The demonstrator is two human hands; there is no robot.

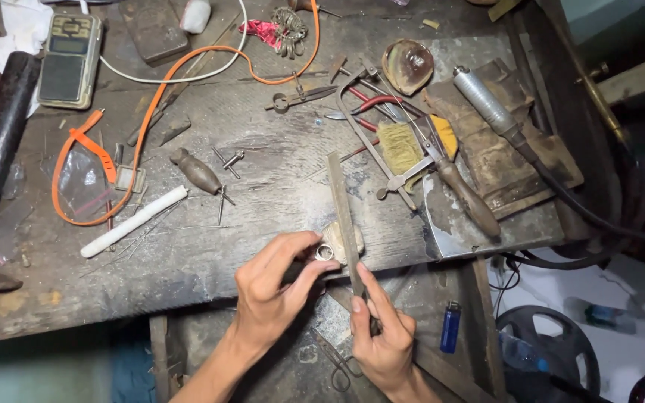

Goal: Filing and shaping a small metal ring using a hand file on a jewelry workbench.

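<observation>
While the left hand (pixel 274 287) pinches a small metal ring (pixel 325 251) between thumb and fingers, it keeps the ring against a small wooden peg (pixel 352 237) at the front edge of the bench (pixel 188 261); the right hand (pixel 382 328) is closed on the lower end of a long flat file (pixel 343 213), with the forefinger stretched along it; the file runs up and away from the person, and it lies just beside the ring, on its right side; if the file touches the ring I cannot tell. The two hands are close to each other but they do not touch. On the bench, to the right of the file, lie a saw frame (pixel 412 160) with a wooden handle and a yellow brush (pixel 399 145); further right rests a grey handpiece (pixel 483 101) with a black cable. To the left lie a white rod (pixel 134 222), a small brown handle (pixel 197 171), an orange cable (pixel 151 104) and, in the far corner, a pocket scale (pixel 69 58). Below the bench, near the right hand, stands a blue lighter (pixel 450 327).
</observation>
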